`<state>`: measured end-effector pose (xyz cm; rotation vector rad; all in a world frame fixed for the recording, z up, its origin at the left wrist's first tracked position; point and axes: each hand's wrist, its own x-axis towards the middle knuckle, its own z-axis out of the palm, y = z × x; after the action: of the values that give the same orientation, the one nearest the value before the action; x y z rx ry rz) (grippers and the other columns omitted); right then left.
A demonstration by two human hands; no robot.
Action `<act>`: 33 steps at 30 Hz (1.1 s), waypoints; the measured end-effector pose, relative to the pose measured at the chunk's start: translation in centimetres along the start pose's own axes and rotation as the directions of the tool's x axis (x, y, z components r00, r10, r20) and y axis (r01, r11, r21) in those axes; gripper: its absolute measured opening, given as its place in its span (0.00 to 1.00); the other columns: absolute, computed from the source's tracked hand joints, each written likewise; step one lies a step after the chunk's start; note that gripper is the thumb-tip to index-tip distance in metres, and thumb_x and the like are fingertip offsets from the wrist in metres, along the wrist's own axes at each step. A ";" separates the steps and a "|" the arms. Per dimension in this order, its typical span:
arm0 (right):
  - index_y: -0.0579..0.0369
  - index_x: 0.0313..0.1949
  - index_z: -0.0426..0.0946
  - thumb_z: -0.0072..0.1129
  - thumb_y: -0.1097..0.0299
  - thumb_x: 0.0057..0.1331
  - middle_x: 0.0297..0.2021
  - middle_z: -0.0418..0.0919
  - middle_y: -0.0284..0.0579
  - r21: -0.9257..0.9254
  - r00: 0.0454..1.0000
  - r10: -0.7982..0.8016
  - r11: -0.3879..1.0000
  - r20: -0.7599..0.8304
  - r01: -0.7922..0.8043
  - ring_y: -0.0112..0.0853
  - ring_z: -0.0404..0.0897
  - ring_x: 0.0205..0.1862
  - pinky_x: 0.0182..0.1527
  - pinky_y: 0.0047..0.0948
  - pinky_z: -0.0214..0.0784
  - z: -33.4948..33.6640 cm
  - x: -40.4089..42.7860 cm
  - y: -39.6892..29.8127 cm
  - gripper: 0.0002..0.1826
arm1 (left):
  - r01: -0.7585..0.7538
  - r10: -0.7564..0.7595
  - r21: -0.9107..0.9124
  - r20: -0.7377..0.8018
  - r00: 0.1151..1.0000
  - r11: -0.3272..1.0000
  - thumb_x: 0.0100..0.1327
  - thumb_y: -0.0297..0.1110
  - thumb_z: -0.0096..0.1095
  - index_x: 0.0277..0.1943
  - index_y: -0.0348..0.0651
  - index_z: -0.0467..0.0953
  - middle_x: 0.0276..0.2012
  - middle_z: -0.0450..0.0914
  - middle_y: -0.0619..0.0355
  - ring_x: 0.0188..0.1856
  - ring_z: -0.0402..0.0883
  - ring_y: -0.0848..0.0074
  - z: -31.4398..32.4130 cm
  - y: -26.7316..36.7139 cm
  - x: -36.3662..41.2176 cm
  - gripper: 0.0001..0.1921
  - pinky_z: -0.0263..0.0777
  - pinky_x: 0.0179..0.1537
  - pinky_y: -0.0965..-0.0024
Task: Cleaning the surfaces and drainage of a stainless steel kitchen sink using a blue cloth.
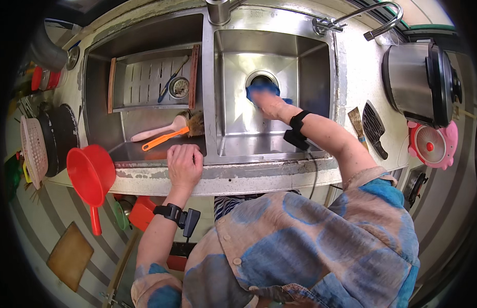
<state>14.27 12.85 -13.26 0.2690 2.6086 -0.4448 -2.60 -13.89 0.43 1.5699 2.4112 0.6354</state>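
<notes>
My right hand (264, 101), blurred, presses a blue cloth (277, 91) at the drain opening (263, 77) in the floor of the right stainless steel sink basin (257, 141). On the front rim of the left basin (96, 131) rests my left hand (185, 163), its fingers curled and apparently holding nothing. Just beyond it in that basin lie an orange-handled brush (165, 138) and a pale pink spoon (159, 133). A slotted metal tray (140, 82) behind them holds a blue-handled brush (172, 81) and a round strainer (179, 87).
Right of the sink are a scraper (356, 123), a cleaver (374, 125), an electric pressure cooker (415, 82) and a pink fan (431, 144). A red dipper (90, 175) overhangs the left counter edge beside a black pot (61, 138). Faucets (219, 13) stand behind the basins.
</notes>
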 end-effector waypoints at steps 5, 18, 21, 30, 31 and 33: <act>0.54 0.63 0.57 0.47 0.68 0.58 0.66 0.51 0.39 -0.291 0.998 -0.041 0.957 -0.057 0.023 0.30 0.66 0.51 0.41 0.34 0.68 -0.9 -2.2 -0.2 0.30 | 0.018 -0.018 0.009 0.006 1.000 1.000 0.54 0.28 0.52 0.27 0.41 0.71 0.25 0.74 0.56 0.33 0.73 0.65 -0.1 -0.2 -0.2 0.03 0.62 0.45 0.64; 0.59 0.63 0.53 0.47 0.73 0.57 0.66 0.48 0.45 -0.172 0.919 0.372 0.904 -0.133 -0.391 0.34 0.70 0.53 0.47 0.39 0.67 -2.1 -1.2 1.9 0.33 | 0.004 -0.004 -0.008 0.002 1.000 1.000 0.54 0.28 0.51 0.26 0.41 0.71 0.25 0.74 0.56 0.32 0.73 0.65 -0.1 0.0 -0.1 0.03 0.61 0.44 0.64; 0.59 0.60 0.57 0.46 0.71 0.59 0.64 0.54 0.45 -0.107 0.895 0.438 0.889 -0.084 -0.445 0.34 0.71 0.52 0.48 0.41 0.66 -1.8 -2.3 0.9 0.28 | 0.002 -0.002 -0.006 -0.004 1.000 1.000 0.54 0.28 0.51 0.26 0.42 0.71 0.24 0.74 0.56 0.32 0.73 0.65 -0.2 0.0 -0.2 0.03 0.61 0.44 0.64; 0.70 0.55 0.55 0.53 0.70 0.53 0.56 0.59 0.63 0.229 0.851 0.479 0.822 0.217 -0.521 0.47 0.70 0.53 0.52 0.41 0.67 -0.8 -2.3 -0.8 0.31 | 0.001 -0.002 -0.011 -0.022 1.000 1.000 0.54 0.28 0.51 0.26 0.42 0.71 0.24 0.74 0.56 0.32 0.73 0.65 -0.1 0.0 -0.1 0.03 0.62 0.45 0.64; 0.72 0.52 0.60 0.52 0.70 0.52 0.52 0.63 0.66 0.244 0.854 0.480 0.820 0.202 -0.518 0.50 0.71 0.52 0.52 0.39 0.66 -0.4 -2.0 -1.1 0.28 | 0.000 0.000 -0.008 -0.022 1.000 1.000 0.54 0.28 0.51 0.26 0.42 0.71 0.24 0.74 0.56 0.32 0.73 0.65 -0.1 0.1 -0.1 0.04 0.62 0.45 0.64; 0.72 0.48 0.65 0.51 0.69 0.53 0.48 0.68 0.66 0.265 0.888 0.407 0.851 0.215 -0.454 0.50 0.72 0.50 0.51 0.39 0.67 -1.4 -1.3 -2.5 0.24 | 0.010 -0.010 0.006 -0.017 1.000 1.000 0.55 0.28 0.51 0.26 0.42 0.71 0.24 0.74 0.56 0.32 0.73 0.65 0.0 -0.2 -0.5 0.04 0.62 0.45 0.64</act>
<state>14.11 10.86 -10.78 0.8738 2.2270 -0.6774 -2.56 -14.40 0.28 1.5600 2.4335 0.6431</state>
